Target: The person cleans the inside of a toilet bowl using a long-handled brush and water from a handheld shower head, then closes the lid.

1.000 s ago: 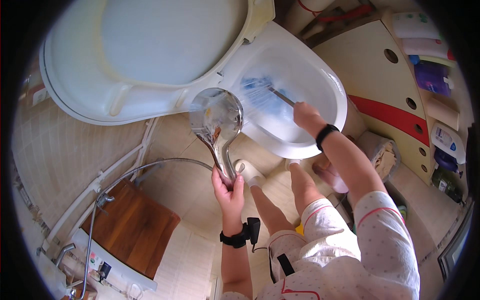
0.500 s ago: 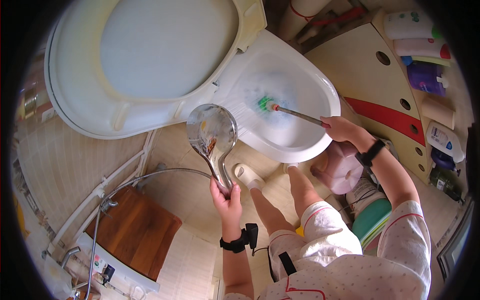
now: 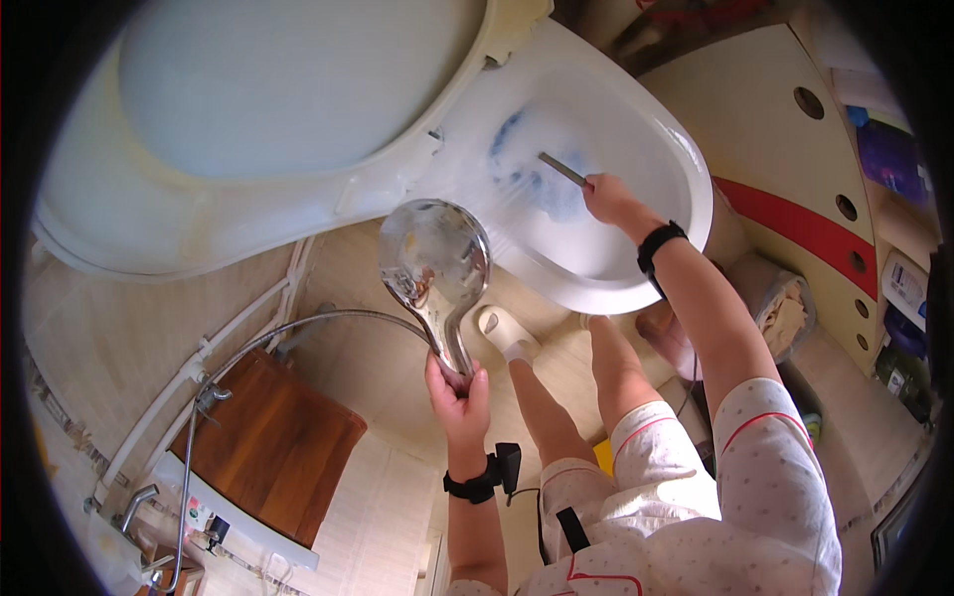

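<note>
My left hand (image 3: 459,397) is wrapped round the handle of a chrome shower head (image 3: 437,263), whose spray runs into the white toilet bowl (image 3: 646,189). My right hand (image 3: 611,199) grips the stick handle of a toilet brush (image 3: 562,168) over the bowl. The brush's head is hidden down in the foamy, bluish water. A metal shower hose (image 3: 338,314) trails left from the shower head. The toilet seat and lid (image 3: 288,89) stand raised at the upper left.
A brown wooden board (image 3: 273,447) lies over a white fixture at lower left, near a metal tap (image 3: 139,505). On the right stand a cream cabinet (image 3: 765,129) with a red stripe, a bin (image 3: 780,308) and several bottles (image 3: 904,288). My slippered foot (image 3: 502,328) is beside the bowl.
My right hand has moved left and further over the bowl, and the green brush head has gone out of sight in the water. My left hand keeps hold of the shower head; the view has shifted slightly.
</note>
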The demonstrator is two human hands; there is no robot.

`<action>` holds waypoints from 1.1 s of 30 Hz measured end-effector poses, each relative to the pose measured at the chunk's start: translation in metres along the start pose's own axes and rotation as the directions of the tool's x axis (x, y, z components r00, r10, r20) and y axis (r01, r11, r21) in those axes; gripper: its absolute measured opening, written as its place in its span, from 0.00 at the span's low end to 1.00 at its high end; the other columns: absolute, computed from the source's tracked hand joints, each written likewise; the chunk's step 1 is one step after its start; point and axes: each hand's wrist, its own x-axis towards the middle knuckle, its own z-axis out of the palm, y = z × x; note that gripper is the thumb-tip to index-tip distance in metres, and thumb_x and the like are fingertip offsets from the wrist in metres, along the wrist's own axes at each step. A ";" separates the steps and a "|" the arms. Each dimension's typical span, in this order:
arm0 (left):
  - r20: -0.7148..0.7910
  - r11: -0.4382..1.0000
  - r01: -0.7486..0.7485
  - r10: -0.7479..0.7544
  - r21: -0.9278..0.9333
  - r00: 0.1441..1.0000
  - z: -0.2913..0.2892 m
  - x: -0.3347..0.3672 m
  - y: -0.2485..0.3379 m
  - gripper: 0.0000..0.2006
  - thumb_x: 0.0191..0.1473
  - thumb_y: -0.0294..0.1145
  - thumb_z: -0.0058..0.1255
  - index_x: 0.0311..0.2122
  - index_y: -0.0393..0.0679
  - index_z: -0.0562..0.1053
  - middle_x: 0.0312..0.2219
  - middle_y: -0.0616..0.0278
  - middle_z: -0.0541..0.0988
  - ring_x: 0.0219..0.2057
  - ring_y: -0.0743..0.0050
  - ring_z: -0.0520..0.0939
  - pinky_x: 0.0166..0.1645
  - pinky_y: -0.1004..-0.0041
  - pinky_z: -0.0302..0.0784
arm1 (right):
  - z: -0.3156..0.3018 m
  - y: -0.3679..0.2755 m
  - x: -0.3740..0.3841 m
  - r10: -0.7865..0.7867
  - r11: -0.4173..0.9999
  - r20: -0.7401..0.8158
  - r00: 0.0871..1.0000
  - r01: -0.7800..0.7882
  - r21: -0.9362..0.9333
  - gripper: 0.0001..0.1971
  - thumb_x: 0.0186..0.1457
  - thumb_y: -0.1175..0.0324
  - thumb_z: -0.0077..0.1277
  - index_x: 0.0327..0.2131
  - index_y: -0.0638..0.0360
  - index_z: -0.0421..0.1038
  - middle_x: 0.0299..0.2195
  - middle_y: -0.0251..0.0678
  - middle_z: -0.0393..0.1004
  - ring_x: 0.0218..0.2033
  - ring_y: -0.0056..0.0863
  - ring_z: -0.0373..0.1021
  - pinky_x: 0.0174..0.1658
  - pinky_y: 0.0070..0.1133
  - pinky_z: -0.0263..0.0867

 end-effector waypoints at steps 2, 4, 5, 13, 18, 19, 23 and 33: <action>-0.052 0.986 -0.089 0.097 0.141 0.994 -0.012 0.001 -0.003 0.25 0.44 0.20 0.41 0.50 0.35 0.51 0.25 0.63 0.66 0.22 0.83 0.67 0.28 0.83 0.65 | -0.004 -0.040 -0.017 0.139 0.963 0.164 0.977 -0.172 0.206 0.11 0.47 0.67 0.35 0.27 0.60 0.68 0.18 0.43 0.70 0.18 0.35 0.67 0.22 0.28 0.63; -0.031 0.987 -0.087 0.092 0.139 0.995 -0.009 0.001 0.000 0.25 0.45 0.21 0.41 0.50 0.35 0.51 0.24 0.63 0.66 0.22 0.83 0.67 0.28 0.83 0.65 | -0.017 -0.044 -0.029 0.261 0.858 0.311 0.914 -0.367 0.360 0.12 0.47 0.66 0.35 0.25 0.61 0.68 0.16 0.41 0.68 0.13 0.33 0.65 0.18 0.26 0.62; -0.043 0.989 -0.092 0.097 0.116 0.994 -0.006 0.002 -0.002 0.25 0.45 0.21 0.41 0.50 0.35 0.51 0.25 0.63 0.66 0.22 0.83 0.67 0.28 0.83 0.65 | -0.019 -0.039 -0.033 0.226 0.863 0.313 0.922 -0.339 0.375 0.12 0.46 0.66 0.34 0.26 0.62 0.67 0.14 0.40 0.67 0.11 0.30 0.61 0.16 0.25 0.60; -0.015 0.996 -0.071 0.072 0.048 0.997 0.002 -0.004 0.018 0.27 0.44 0.17 0.42 0.51 0.37 0.50 0.29 0.63 0.67 0.26 0.85 0.67 0.31 0.85 0.66 | -0.086 -0.002 -0.127 0.042 0.988 0.220 0.975 -0.007 -0.156 0.09 0.45 0.71 0.39 0.27 0.61 0.69 0.27 0.49 0.70 0.31 0.41 0.69 0.33 0.31 0.65; -0.007 0.995 -0.083 0.083 0.060 0.997 -0.003 -0.009 0.021 0.27 0.44 0.17 0.42 0.51 0.37 0.51 0.28 0.63 0.67 0.25 0.84 0.67 0.31 0.85 0.65 | -0.128 -0.016 -0.169 0.075 0.900 0.391 0.917 0.107 -0.423 0.08 0.42 0.73 0.41 0.28 0.63 0.68 0.28 0.44 0.71 0.31 0.36 0.70 0.32 0.26 0.67; -0.008 0.995 -0.085 0.085 0.059 0.996 -0.002 -0.009 0.021 0.27 0.44 0.17 0.42 0.51 0.37 0.51 0.28 0.63 0.67 0.25 0.84 0.67 0.31 0.85 0.65 | -0.125 -0.022 -0.168 0.024 0.887 0.393 0.919 0.162 -0.433 0.09 0.42 0.73 0.41 0.29 0.64 0.68 0.28 0.43 0.72 0.30 0.35 0.70 0.31 0.24 0.67; -0.010 0.993 -0.094 0.095 0.066 0.995 0.004 -0.011 0.017 0.27 0.44 0.18 0.43 0.51 0.36 0.51 0.28 0.63 0.67 0.26 0.84 0.67 0.31 0.85 0.65 | -0.080 -0.034 -0.138 -0.031 0.928 0.257 0.966 0.124 -0.352 0.11 0.45 0.72 0.40 0.33 0.66 0.66 0.28 0.43 0.72 0.30 0.36 0.70 0.30 0.25 0.67; -0.117 0.979 -0.162 0.176 0.123 0.977 0.015 -0.032 0.008 0.28 0.43 0.17 0.44 0.50 0.35 0.48 0.32 0.57 0.66 0.26 0.80 0.69 0.32 0.83 0.66 | -0.027 -0.012 -0.107 -0.047 0.949 0.001 0.999 0.044 0.311 0.09 0.46 0.69 0.39 0.25 0.64 0.67 0.23 0.50 0.68 0.26 0.48 0.65 0.31 0.33 0.61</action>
